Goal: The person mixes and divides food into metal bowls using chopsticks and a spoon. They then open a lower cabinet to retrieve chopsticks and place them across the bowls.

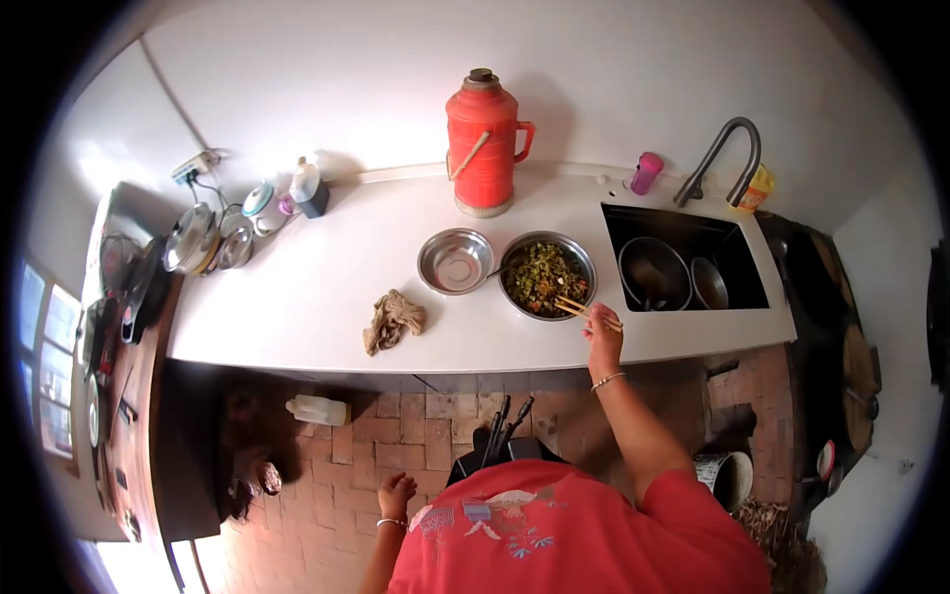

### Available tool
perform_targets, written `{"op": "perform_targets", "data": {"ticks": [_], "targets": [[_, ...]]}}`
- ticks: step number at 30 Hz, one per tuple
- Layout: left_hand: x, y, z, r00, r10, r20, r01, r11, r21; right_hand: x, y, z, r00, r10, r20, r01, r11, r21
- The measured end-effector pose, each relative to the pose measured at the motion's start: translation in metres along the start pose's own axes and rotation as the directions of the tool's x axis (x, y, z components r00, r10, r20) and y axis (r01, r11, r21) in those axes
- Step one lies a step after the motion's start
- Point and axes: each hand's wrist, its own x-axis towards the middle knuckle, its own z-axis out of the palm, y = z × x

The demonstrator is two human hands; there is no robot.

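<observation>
My right hand (pixel 604 335) is closed around a pair of chopsticks (pixel 574 305), whose tips are in a chopped green and orange food mixture (pixel 542 277). A metal bowl (pixel 589 259) on the white counter holds that mixture, and a utensil handle rests over its left rim. Just left of it stands a second metal bowl (pixel 435 277), shiny inside. Away from the counter, my left hand (pixel 397 495) hangs low beside my body. Its fingers are loosely bent and apart, with nothing seen in them.
Behind the bowls stands a red thermos (pixel 482 148). A crumpled brown cloth (pixel 394 322) lies near the counter's front edge. To the right, a black sink (pixel 727 233) holds pans under a curved faucet (pixel 747 148). Pots and a bottle (pixel 309 188) line the left side.
</observation>
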Motion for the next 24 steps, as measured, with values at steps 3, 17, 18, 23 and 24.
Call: {"op": "perform_targets", "data": {"ticks": [3,17,18,23,24], "targets": [[0.025,0.029,0.006,0.998,0.023,0.054,-0.024,0.999,0.030,0.004,-0.017,0.022,0.991,-0.135,-0.025,0.128,0.975,-0.182],[0.064,0.188,0.110,0.882,0.380,0.279,-0.417,0.905,0.086,0.049,-0.104,0.056,0.897,-0.155,0.413,0.404,0.664,-0.629],[0.064,0.199,0.120,0.869,0.395,0.299,-0.441,0.892,0.104,0.046,-0.116,0.061,0.909,-0.150,0.389,0.368,0.725,-0.582],[0.063,0.232,0.168,0.838,0.402,0.368,-0.449,0.892,0.047,0.029,-0.130,0.063,0.900,-0.165,0.404,0.353,0.819,-0.452],[0.065,0.236,0.179,0.818,0.400,0.413,-0.459,0.887,0.050,0.025,-0.124,0.062,0.902,-0.159,0.401,0.346,0.822,-0.452]]}}
